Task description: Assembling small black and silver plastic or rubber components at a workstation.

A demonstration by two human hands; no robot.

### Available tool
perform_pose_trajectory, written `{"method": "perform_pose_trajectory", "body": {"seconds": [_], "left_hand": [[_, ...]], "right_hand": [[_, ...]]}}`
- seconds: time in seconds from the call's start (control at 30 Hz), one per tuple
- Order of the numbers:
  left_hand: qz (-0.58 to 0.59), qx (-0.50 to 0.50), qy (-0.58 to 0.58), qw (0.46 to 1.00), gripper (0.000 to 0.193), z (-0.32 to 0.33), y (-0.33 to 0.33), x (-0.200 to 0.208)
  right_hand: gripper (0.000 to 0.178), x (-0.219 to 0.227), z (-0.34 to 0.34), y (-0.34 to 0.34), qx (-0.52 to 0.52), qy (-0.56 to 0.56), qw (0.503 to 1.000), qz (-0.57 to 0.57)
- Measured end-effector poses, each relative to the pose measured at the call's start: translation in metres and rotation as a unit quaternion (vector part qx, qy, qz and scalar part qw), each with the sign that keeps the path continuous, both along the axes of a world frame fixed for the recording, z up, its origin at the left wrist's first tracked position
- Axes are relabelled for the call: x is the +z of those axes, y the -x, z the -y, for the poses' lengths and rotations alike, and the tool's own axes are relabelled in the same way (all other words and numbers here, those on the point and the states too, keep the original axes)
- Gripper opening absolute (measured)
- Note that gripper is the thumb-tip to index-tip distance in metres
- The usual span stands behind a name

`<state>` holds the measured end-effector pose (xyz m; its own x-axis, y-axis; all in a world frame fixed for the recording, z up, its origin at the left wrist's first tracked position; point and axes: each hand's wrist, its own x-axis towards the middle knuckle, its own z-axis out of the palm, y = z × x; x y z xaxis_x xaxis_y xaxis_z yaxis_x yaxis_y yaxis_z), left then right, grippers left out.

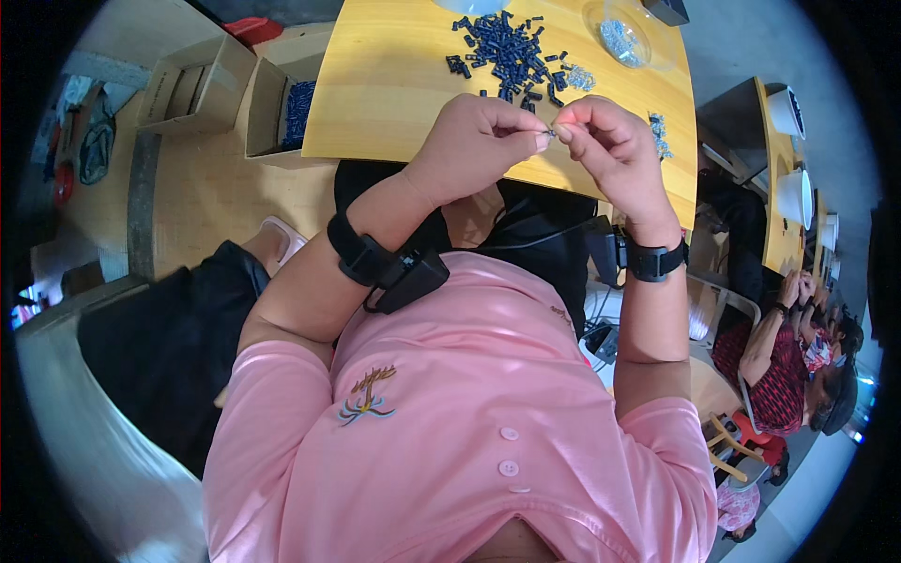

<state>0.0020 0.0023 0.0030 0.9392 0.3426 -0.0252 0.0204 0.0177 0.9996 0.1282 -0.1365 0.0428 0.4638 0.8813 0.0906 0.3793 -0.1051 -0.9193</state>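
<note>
whether the dark pieces (pixel 298 113) in the upper-left carton (pixel 265 111) are finished cannot be told, at upper centre a tiny part (pixel 552 133), seemingly half-joined, is pinched by the closed fingers of left hand (pixel 479 145) and right hand (pixel 617 155), and black pieces (pixel 511 49), then silvery pieces (pixel 660 138) farther right, are left loose on the worktop (pixel 385 89).

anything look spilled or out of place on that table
Possibly the small silvery metal-looking pieces loose near the right edge of the yellow wooden tabletop: similar pieces sit in a clear round dish. They may be there deliberately.
</note>
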Motion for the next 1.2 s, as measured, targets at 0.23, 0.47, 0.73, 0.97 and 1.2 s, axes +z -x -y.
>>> {"method": "perform_pose_trajectory", "body": {"seconds": [0.23, 0.47, 0.73, 0.97, 1.2], "left_hand": [[-0.023, -0.022, 0.040, 0.999, 0.022, -0.002, 0.001, 0.000], [-0.046, -0.038, 0.100, 0.993, 0.022, -0.005, 0.003, 0.004], [-0.031, -0.063, 0.184, 0.980, 0.020, -0.004, 0.005, 0.002], [-0.020, -0.066, 0.232, 0.970, 0.020, -0.006, 0.009, 0.001], [0.013, -0.042, 0.217, 0.975, 0.022, -0.005, 0.009, 0.009]], "right_hand": [[0.006, -0.001, 0.000, 0.000, 0.019, -0.007, 1.000, 0.007], [0.004, 0.003, -0.002, 0.001, 0.040, -0.007, 0.989, 0.145], [0.005, -0.002, 0.005, 0.001, 0.041, -0.019, 0.997, -0.061], [0.007, -0.002, 0.001, 0.003, 0.044, -0.021, 0.994, -0.099], [0.009, -0.002, 0.003, 0.008, 0.005, -0.045, 0.981, -0.189]]}}
